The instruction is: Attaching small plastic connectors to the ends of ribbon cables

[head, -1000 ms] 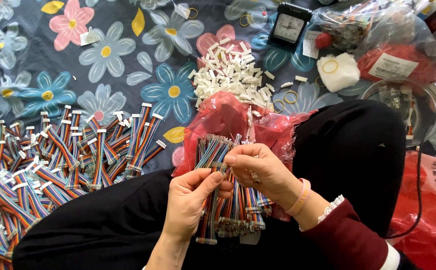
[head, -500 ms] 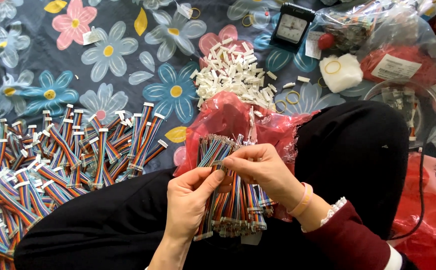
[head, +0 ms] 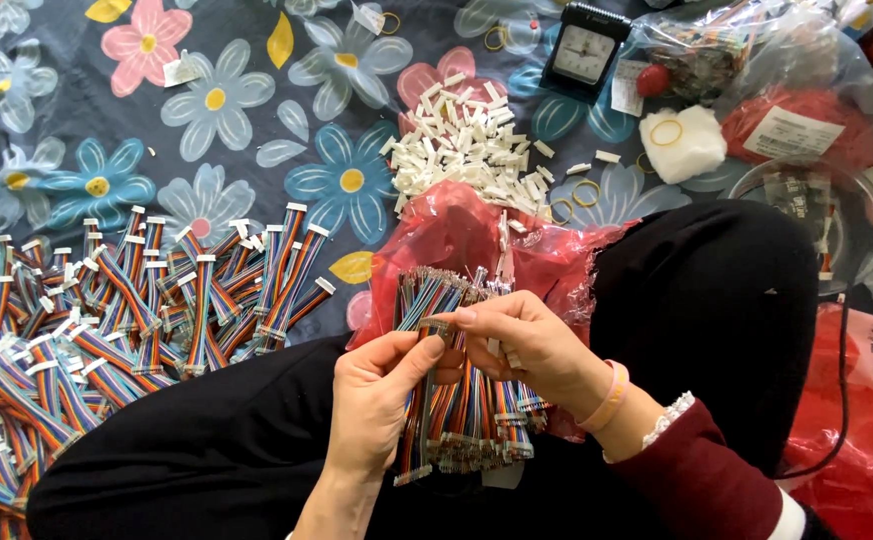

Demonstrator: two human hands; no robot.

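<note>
My left hand [head: 377, 395] and my right hand [head: 527, 345] meet over my lap, both gripping a thick bundle of rainbow ribbon cables [head: 462, 415]. The left thumb and fingers pinch one cable end near the top of the bundle; the right hand's fingers curl over the upper part from the right. The bundle rests on a red plastic bag [head: 467, 235] spread over my black trousers. A pink band circles my right wrist.
A large heap of finished rainbow cables with white connectors [head: 107, 320] lies at the left on the flowered cloth. A pile of white plastic connectors [head: 467, 145] sits beyond the red bag. A small black clock [head: 585, 50], rubber bands, and bagged parts [head: 807, 130] lie at the far right.
The hands have barely shifted; my left thumb has moved up against the cable end at the bundle's top, and the bundle sits slightly lower on my lap.
</note>
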